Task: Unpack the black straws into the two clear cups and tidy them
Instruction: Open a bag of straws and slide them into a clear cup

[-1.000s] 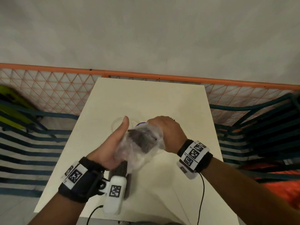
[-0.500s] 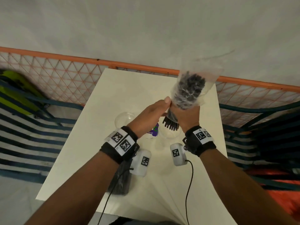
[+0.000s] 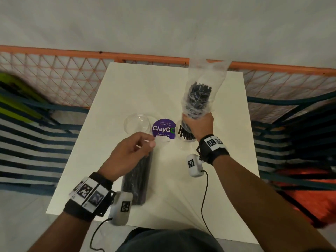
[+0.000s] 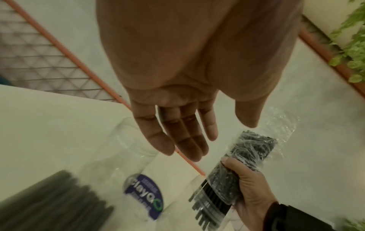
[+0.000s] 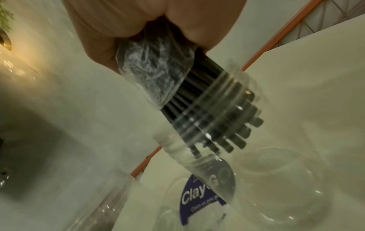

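I have my right hand [image 3: 197, 125] wrapped round the crinkled clear plastic bag of black straws [image 3: 200, 93], fingers curled tight about its lower part; I hold it upright with the open end down so the straws' bare lower ends [image 5: 227, 125] slide out into the right-hand clear plastic cup [image 3: 185, 140] directly below, and the right wrist view shows those ends already past the cup's ribbed rim; the bag's sealed top stands well above my fist. My left hand [image 3: 131, 155] holds nothing, its fingers loosely bent in the head view and fairly straight and close together in the wrist view; I judge it free to steady the cup or strip the bag. The second clear cup [image 3: 137, 123] stands empty to the left; between the cups lies a round purple sticker [image 3: 163, 130] on the white table [image 3: 136, 88]. A second dark pack of straws [image 3: 140, 179] lies under my left hand, near the cups.
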Motion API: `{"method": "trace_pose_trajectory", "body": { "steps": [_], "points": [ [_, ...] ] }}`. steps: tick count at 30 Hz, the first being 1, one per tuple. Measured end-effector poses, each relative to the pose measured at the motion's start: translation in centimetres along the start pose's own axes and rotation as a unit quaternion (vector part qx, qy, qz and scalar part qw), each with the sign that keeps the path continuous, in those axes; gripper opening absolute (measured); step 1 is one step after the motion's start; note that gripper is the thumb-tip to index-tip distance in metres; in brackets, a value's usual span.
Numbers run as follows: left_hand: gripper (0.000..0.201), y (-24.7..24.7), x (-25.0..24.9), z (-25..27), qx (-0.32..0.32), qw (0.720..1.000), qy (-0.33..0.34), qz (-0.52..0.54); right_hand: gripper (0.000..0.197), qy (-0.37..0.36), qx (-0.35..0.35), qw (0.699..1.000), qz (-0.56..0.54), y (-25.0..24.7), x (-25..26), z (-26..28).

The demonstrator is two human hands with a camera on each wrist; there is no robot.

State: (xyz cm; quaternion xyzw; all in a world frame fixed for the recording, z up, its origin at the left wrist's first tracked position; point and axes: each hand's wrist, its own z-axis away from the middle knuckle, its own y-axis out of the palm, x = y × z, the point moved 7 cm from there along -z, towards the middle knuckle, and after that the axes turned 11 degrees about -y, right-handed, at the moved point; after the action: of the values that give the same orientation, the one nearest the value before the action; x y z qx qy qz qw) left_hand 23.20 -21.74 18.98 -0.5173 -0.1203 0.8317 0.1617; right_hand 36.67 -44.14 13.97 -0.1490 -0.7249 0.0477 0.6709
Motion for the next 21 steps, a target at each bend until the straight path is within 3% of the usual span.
{"method": "trace_pose_trajectory", "body": {
  "steps": [3, 5, 9, 11, 17, 21],
  "points": [
    [0.042, -1.0, 4.2, 2.6, -0.018, 0.999, -0.035, 0.011, 0.056, 0.004, 0.020, 1.000, -0.021, 0.3, -0.7, 0.9],
    [0.030, -1.5, 6.9, 4.1, -0.031, 0.998, -0.063, -0.002, 0.056, -0.003, 0.029, 0.999, -0.016, 0.3, -0.7, 1.3],
    [0.012, -2.1, 11.0, 6.4, -0.061, 0.992, -0.114, 0.002, 0.023, -0.025, 0.041, 0.999, -0.007, -0.1, 0.8, 1.8],
    [0.010, -2.1, 11.7, 7.3, -0.068, 0.990, -0.122, 0.010, 0.027, -0.053, 0.032, 0.998, -0.019, -0.8, 2.3, 1.5],
    [0.013, -2.2, 12.5, 8.2, -0.066, 0.991, -0.118, 0.012, 0.036, -0.093, -0.040, 0.978, -0.184, -4.6, 8.2, 1.1],
    [0.017, -2.3, 12.7, 7.9, -0.073, 0.991, -0.115, 0.003, 0.025, -0.097, -0.164, 0.952, -0.240, -9.4, 10.9, 1.5]
  ]
}}
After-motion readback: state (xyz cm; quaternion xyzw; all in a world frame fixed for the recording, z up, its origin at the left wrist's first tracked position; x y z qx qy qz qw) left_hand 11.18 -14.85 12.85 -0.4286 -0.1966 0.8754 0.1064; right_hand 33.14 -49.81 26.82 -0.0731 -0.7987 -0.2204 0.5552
